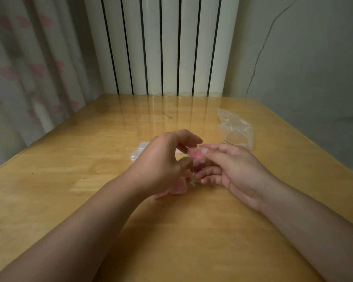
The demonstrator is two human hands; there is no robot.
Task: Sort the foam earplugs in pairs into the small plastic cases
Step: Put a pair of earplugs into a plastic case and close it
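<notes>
while both hands meet above the glossy yellow wooden table (90, 159), the right hand (230, 169) pinches a soft pink foam earplug (195, 153) between thumb and forefinger, and the left hand (163, 165) curls its fingers around a small clear plastic case (178, 187). more white plastic cases (140, 151) lie just behind the left hand; a crumpled clear zip bag (235, 129) sits behind the right hand. a loose pinch could likely drop the earplug, which might roll. bare tabletop surrounds the hands, edges well apart.
</notes>
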